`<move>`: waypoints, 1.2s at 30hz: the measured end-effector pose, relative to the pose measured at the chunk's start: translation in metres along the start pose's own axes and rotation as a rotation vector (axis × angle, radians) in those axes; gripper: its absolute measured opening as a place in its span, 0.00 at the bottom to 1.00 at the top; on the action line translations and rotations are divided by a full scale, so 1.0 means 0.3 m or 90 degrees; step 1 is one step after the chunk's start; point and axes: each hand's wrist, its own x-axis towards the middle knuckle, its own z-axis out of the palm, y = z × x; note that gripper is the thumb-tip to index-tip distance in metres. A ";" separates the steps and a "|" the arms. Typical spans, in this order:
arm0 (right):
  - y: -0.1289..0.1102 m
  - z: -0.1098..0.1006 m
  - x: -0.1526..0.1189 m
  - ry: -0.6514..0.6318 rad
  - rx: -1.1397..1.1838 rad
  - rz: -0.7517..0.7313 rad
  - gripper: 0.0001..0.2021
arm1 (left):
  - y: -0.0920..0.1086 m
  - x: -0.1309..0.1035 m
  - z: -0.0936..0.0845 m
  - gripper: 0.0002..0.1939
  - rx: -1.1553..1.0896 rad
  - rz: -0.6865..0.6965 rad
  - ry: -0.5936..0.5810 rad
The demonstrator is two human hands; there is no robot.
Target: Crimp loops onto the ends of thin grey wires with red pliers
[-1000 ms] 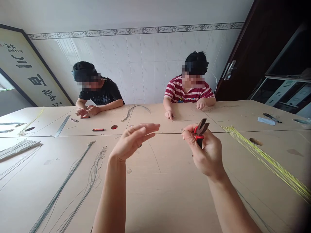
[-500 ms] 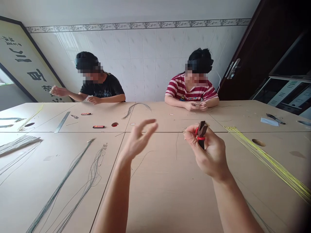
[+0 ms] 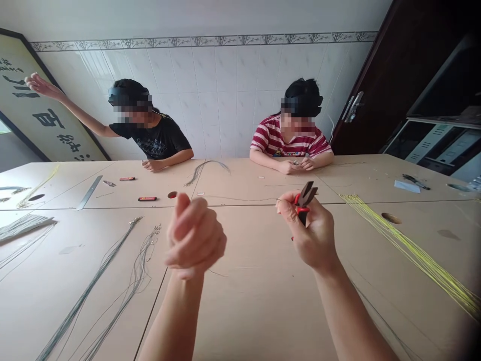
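Observation:
My right hand is wrapped round a pair of pliers with red and black handles. Their dark jaws point up and stand apart. Thumb and forefinger of this hand also pinch the end of a thin cord. That cord runs nearly level to the left, up to my left hand, which is closed in a loose fist and slightly blurred. Its fingers appear to grip the cord, though the contact is hidden. A short bit of thin cord shows beside the left wrist.
Grey cord bundles with metal ends lie at left, yellow cords at right. Across the table sit two people, one with an arm raised. A ruler, red-and-black small items and round table holes are farther off.
My left hand has gone from spread fingers to a fist and turned. The cord now stretches sideways between my hands. The pliers' jaws have opened wider. The person at left has raised an arm.

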 end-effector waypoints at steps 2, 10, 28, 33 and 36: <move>-0.003 0.011 -0.007 -0.012 -0.002 -0.016 0.06 | 0.043 0.006 0.034 0.19 -0.027 0.113 0.138; -0.023 0.029 -0.031 -0.072 -0.024 -0.064 0.05 | 0.033 0.089 0.005 0.23 0.065 0.268 0.247; -0.006 0.012 -0.014 -0.018 -0.066 -0.048 0.06 | -0.029 0.033 -0.073 0.33 0.111 -0.455 -0.449; -0.014 0.021 -0.023 -0.025 -0.058 -0.061 0.06 | -0.020 0.014 0.028 0.36 0.067 -0.108 -0.001; -0.021 0.026 -0.028 -0.032 -0.051 -0.078 0.05 | 0.006 0.011 0.127 0.25 0.077 0.083 0.201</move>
